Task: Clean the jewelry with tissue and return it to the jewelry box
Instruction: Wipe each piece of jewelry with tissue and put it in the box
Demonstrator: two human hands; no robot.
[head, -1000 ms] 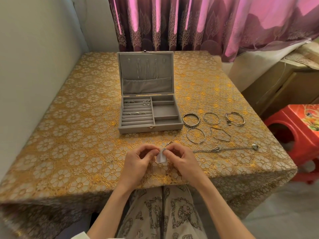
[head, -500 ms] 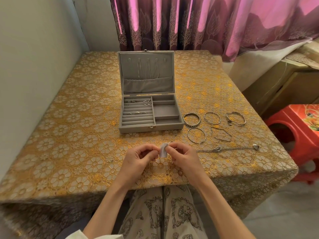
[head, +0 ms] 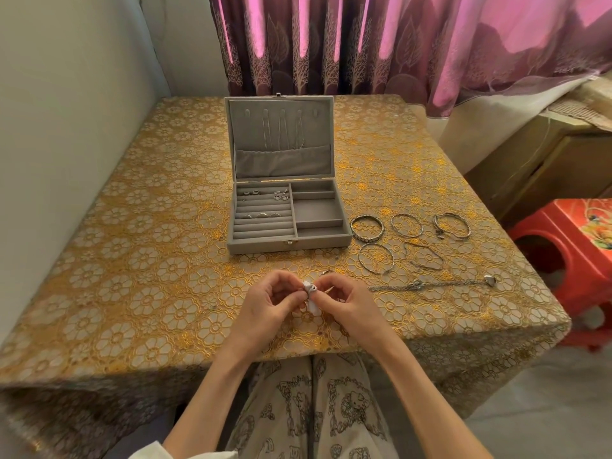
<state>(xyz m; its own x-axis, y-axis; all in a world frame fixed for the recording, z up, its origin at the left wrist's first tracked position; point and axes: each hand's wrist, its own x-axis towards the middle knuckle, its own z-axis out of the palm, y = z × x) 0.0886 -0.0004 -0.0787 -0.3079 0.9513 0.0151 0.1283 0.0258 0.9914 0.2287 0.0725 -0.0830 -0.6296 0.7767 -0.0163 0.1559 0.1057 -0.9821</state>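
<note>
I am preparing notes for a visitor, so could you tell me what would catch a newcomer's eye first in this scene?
Probably the open grey jewelry box standing mid-table on the gold floral tablecloth, with rings in its left slots. To its right lie several silver bracelets and a chain. At the near edge, the left hand and right hand pinch a small white tissue between them.

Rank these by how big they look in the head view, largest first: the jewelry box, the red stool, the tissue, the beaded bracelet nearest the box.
1. jewelry box, lid open
2. red stool, only partly in frame, so its rank against the box is unsure
3. beaded bracelet
4. tissue, mostly hidden by the fingers pinching it
</note>
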